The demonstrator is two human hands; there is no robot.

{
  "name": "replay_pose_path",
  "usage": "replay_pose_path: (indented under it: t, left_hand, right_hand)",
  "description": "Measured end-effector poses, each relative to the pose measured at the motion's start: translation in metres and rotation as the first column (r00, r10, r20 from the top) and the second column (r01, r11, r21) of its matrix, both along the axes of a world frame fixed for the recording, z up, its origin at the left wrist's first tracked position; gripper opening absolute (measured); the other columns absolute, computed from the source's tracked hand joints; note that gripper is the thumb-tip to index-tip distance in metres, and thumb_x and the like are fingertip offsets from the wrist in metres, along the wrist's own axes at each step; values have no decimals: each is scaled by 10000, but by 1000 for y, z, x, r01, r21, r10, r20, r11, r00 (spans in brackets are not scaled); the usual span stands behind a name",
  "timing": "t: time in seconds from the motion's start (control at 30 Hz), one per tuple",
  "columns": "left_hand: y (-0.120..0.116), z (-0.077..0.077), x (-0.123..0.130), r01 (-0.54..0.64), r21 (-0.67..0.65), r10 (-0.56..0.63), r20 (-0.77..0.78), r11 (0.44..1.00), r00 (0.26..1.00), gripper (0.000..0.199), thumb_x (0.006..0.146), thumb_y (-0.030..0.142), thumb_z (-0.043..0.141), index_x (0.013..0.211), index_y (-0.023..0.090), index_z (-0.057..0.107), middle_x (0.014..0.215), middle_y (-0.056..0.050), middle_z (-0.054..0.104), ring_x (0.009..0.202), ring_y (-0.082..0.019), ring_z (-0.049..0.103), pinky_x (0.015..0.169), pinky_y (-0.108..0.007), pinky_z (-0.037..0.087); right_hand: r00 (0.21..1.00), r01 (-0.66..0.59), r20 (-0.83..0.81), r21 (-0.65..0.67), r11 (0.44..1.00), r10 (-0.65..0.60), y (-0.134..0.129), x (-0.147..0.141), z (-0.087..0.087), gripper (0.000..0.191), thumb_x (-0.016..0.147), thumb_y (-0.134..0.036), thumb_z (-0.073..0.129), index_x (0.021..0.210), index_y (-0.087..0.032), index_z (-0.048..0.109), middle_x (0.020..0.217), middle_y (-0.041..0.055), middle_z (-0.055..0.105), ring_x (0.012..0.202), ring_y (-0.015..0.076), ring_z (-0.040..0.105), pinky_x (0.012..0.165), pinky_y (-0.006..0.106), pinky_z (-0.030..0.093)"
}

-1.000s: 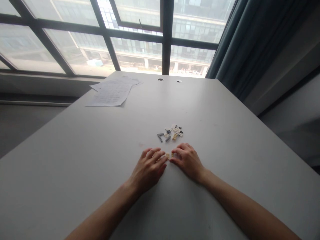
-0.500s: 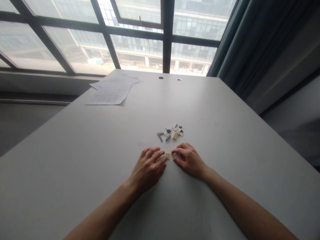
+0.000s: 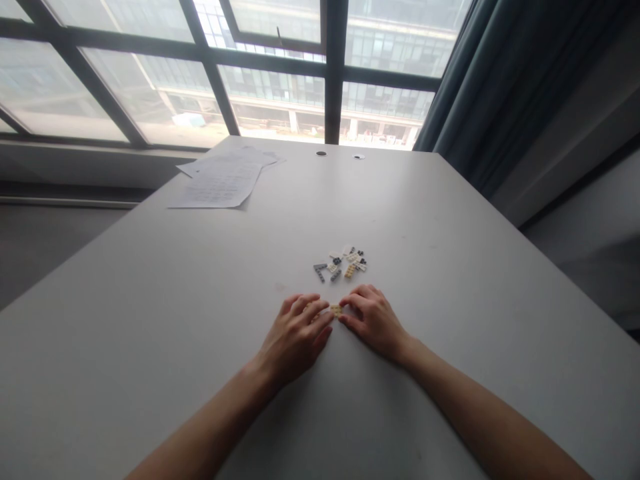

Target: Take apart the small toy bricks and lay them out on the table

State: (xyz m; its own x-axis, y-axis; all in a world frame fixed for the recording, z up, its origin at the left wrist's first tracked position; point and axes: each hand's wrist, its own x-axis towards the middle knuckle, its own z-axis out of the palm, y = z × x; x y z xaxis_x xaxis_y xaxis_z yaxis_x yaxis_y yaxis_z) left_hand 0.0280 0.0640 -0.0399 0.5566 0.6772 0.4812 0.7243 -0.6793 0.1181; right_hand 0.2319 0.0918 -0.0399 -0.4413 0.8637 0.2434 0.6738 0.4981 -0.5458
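Tan building bricks [image 3: 337, 310] lie between my two hands on the white table [image 3: 440, 407]. My left hand [image 3: 300, 330] rests on the table with its fingers closed around tan bricks, partly hidden under the fingers. From the right, my right hand [image 3: 373, 320] pinches a tan brick between thumb and fingers, pressed up against the piece at my left fingertips. Whether the two pieces are joined or only touching, I cannot tell. Just beyond the hands lies a small pile of bricks, with an angled grey piece [image 3: 320, 272] and a tan brick [image 3: 349, 271] on its near side.
White plates [image 3: 353, 257] and dark small pieces [image 3: 337, 261] make up the rest of the pile. Printed papers [image 3: 220, 180] lie at the far left of the table. Two round cable holes [image 3: 321, 154] sit near the back edge, below the window. A dark curtain [image 3: 465, 87] hangs at right.
My right hand has moved left with its tan brick, closing the gap to the piece at my left hand. The left hand has stayed in place.
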Motion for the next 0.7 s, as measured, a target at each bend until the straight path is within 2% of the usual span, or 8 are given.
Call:
replay_pose_path:
  t: [0.33, 0.6, 0.7]
  left_hand:
    - [1, 1, 0, 1, 5, -1, 12, 1000, 1000, 245, 860, 207, 555, 1092, 214, 634, 1099, -77, 654, 1087, -245, 540, 944, -424, 397]
    - [1, 3, -1, -25, 35, 23, 52, 999, 998, 256, 863, 209, 547, 1110, 198, 616, 1082, -93, 654, 1062, -250, 551, 922, -428, 409]
    - [1, 4, -1, -45, 51, 41, 89, 998, 995, 216, 863, 207, 553, 1067, 198, 624, 1057, -82, 661, 1038, -246, 556, 909, -422, 409]
  right_hand:
    - [1000, 4, -10, -1, 1000, -4, 0, 1, 0, 213, 796, -274, 699, 997, -214, 661, 979, 60, 617, 959, 219, 533, 886, 374, 412]
    - [969, 101, -223, -52, 994, -110, -1, 4, -2, 172, 817, -224, 644, 988, -222, 654, 951, 47, 615, 898, 196, 565, 820, 342, 466]
    - [955, 149, -251, -64, 987, -161, 4, 8, -3, 223, 808, -205, 635, 1030, -217, 644, 984, 52, 614, 863, 189, 568, 782, 331, 481]
